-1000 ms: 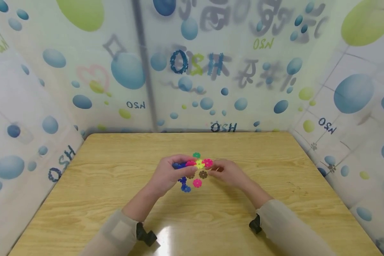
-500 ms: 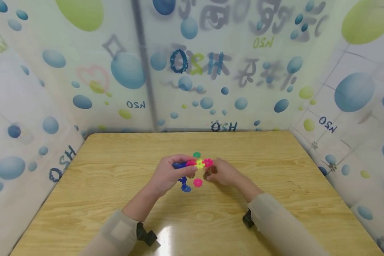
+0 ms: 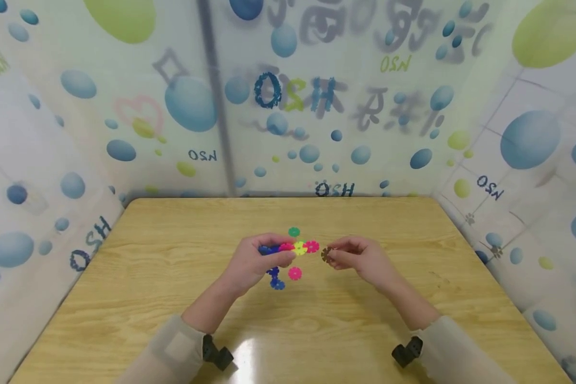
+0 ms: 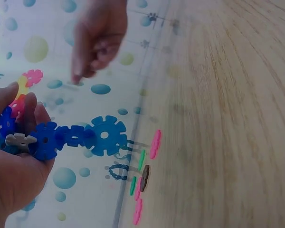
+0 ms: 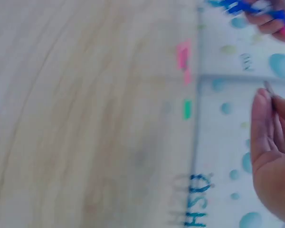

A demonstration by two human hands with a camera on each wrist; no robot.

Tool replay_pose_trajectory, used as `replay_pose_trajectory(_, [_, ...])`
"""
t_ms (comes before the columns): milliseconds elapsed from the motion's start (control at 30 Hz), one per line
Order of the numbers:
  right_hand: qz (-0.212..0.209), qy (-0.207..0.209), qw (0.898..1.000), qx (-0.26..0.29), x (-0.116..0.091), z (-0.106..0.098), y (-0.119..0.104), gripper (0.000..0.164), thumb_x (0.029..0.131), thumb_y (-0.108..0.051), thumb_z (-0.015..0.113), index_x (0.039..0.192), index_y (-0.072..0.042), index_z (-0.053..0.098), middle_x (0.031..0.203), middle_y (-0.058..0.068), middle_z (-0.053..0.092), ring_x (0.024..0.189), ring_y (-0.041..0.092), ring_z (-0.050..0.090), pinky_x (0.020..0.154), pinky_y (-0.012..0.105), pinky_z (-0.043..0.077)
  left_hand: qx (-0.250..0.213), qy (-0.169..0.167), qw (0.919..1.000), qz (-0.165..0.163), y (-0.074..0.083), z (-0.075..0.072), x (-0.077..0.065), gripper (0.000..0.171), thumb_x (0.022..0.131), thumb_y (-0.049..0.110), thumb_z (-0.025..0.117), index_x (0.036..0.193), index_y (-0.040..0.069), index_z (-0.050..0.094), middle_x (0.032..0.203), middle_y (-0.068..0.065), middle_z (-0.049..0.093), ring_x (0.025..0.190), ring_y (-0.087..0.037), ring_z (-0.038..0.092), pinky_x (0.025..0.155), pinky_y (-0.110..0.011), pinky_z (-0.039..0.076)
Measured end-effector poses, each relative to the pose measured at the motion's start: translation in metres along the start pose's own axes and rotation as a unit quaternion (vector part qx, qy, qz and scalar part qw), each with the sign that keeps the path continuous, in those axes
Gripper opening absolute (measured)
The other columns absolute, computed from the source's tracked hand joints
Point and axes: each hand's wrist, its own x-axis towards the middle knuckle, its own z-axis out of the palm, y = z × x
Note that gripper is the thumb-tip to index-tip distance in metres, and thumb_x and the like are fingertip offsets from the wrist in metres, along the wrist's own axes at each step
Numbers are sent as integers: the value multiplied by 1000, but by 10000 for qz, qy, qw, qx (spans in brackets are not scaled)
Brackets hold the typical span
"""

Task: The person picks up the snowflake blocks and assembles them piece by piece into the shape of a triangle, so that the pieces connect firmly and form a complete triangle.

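Note:
My left hand (image 3: 252, 264) holds a linked chain of notched flower-shaped plastic discs. Blue discs (image 4: 104, 135) hang off one end, a whitish disc (image 4: 20, 140) sits by the palm, and a yellow disc (image 3: 300, 248) between pink ones leads out past the fingertips toward the right. Thumb and fingers of my right hand (image 3: 367, 261) pinch a single brown disc (image 3: 326, 255), a short gap from the chain's pink end disc (image 3: 312, 246). In the right wrist view this brown disc shows edge-on between the fingertips.
Loose discs lie on the wooden table (image 3: 173, 298) beneath and beyond the chain: a pink disc (image 3: 295, 273), a green disc (image 3: 294, 232) and, in the left wrist view, another brown disc (image 4: 145, 178) among several. Patterned walls (image 3: 288, 160) stand along the table's back and sides.
My right hand has reached to the table, taken up the brown disc and drawn it back to the right. The left hand with the chain stays nearly still.

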Motion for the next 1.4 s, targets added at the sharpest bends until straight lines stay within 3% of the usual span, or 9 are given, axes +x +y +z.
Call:
replay_pose_trajectory(100, [-120,121,9965,815,-8,0,-15,33,108,-14,71,135,5,70,115,5,82,97,14,81,93,40,68,43,-11,10000,-4,0,0,0,34,99,29,85,130,16,79,117,-9,81,116,-44,77,101,-62,63])
replay_pose_trajectory(233, [-125,222,9923,1215,-16,2,-28,35,107,-14,73,135,6,71,113,2,83,95,14,82,91,36,68,84,-31,9999,59,0,0,-1,34,99,29,84,131,16,79,119,-10,80,114,-41,78,100,-61,63])
replay_pose_trajectory(533, [15,310,9904,1348,-22,7,-39,34,107,-15,73,133,6,72,113,2,83,96,13,81,92,33,67,289,-82,9995,121,0,3,-3,38,100,31,84,134,15,78,118,-10,81,104,-27,81,97,-59,65])
replay_pose_trajectory(900, [298,259,9887,1443,-21,12,-43,30,108,-12,71,131,7,70,115,7,81,94,15,82,89,32,68,316,-71,9994,81,0,6,-2,36,98,32,86,130,17,80,122,-9,80,105,-27,81,101,-58,64])
replay_pose_trajectory(1167, [391,296,9834,1748,-24,15,-45,22,109,-6,67,126,8,70,109,5,82,92,13,82,89,31,68,594,135,9981,93,1,10,1,32,95,31,89,125,21,83,128,-2,79,107,-19,74,88,-33,64])
replay_pose_trajectory(1400, [331,362,9815,1849,-26,16,-45,23,109,-7,68,124,9,70,103,3,82,90,11,82,87,31,68,565,106,9983,97,1,13,2,33,96,32,87,127,20,82,126,-4,80,104,-20,76,94,-47,66])
